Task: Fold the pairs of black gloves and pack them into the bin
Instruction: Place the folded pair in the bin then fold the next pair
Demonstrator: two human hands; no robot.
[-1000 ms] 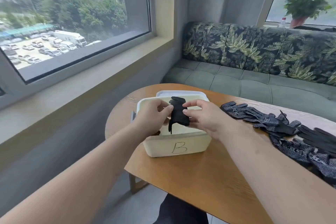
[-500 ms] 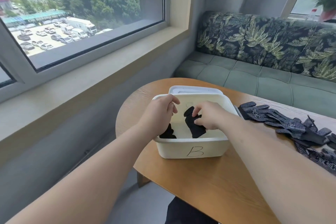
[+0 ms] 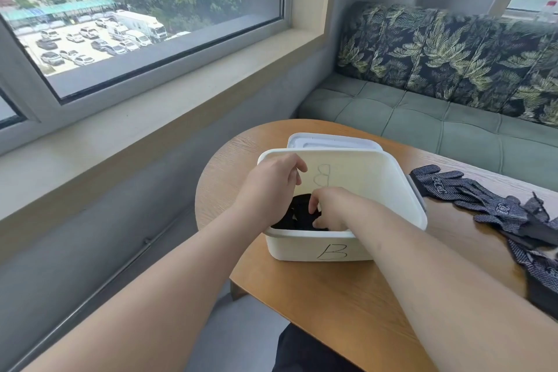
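A white bin [image 3: 297, 246] marked "B" stands on the round wooden table [image 3: 329, 299]. Folded black gloves [image 3: 297, 214] lie at its bottom, on the near left side. My right hand [image 3: 330, 208] reaches down into the bin, with its fingers and thumb curled on those gloves. My left hand [image 3: 268, 187] hovers over the bin's left edge with its fingers loosely curled and nothing seen in it. Several loose dark gloves [image 3: 498, 208] lie in a pile on the table to the right of the bin.
The bin's white lid [image 3: 332, 142] lies flat just behind it. A green sofa [image 3: 453, 127] with leaf-print cushions runs along the far side of the table. A window sill and grey wall are to the left, with floor below the table's near edge.
The folded gloves went from above the bin's rim down to its bottom. My right hand followed them in, and my left hand let go and lifted toward the left edge.
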